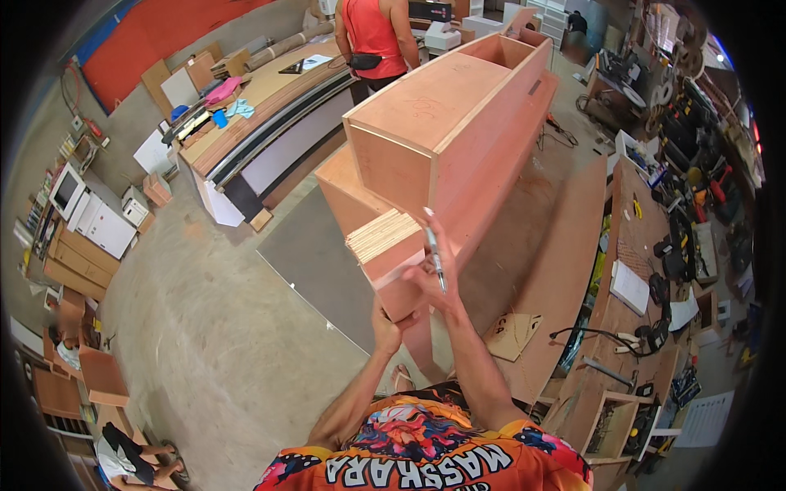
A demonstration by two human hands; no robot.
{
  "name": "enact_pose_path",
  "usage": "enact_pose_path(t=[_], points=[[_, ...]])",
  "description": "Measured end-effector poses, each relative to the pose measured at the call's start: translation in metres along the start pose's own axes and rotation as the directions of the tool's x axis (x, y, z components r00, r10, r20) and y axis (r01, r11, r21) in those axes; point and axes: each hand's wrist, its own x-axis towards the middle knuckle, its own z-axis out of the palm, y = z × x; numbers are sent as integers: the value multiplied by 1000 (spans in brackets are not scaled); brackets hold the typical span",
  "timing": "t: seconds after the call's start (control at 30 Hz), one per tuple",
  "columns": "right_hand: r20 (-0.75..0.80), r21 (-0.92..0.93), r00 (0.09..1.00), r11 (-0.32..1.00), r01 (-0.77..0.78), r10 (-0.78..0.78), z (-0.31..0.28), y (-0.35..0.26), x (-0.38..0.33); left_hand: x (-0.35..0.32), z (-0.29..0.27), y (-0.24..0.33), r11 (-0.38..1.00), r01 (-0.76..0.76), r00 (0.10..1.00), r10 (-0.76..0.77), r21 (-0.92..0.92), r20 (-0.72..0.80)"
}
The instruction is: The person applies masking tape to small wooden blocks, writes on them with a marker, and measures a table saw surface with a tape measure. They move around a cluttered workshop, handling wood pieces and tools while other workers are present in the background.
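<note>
The stack [398, 288] of thin boards is held in front of the cabinet [395, 176], its layered edges facing up. It is gripped near its base by the left hand [388, 329]; the pen [435, 260] is held in the fingers of the right hand [438, 282], by which the stack's side seems to be steadied. Stiff, fairly heavy handling is to be expected; loose boards could be shed unless both faces are squeezed low down.
</note>
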Motion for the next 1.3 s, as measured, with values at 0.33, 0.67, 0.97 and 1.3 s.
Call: enact_pose_path(t=[0.33,0.67,0.97,1.3], points=[[43,175,971,955,-241,237,-2,3,8,30,19,90,824,-566,820,566,-27,83],[34,128,970,961,-245,243,-7,21,15,47,47,162,525,-572,776,596,630,207],[-270,-165,936,968,187,-227,-19,10,1,73,1,143,618,-662,749,559,424,356],[148,-237,952,925,296,-267,17,-19,-15,86,18,160,840,-501,852,437,209,289]])
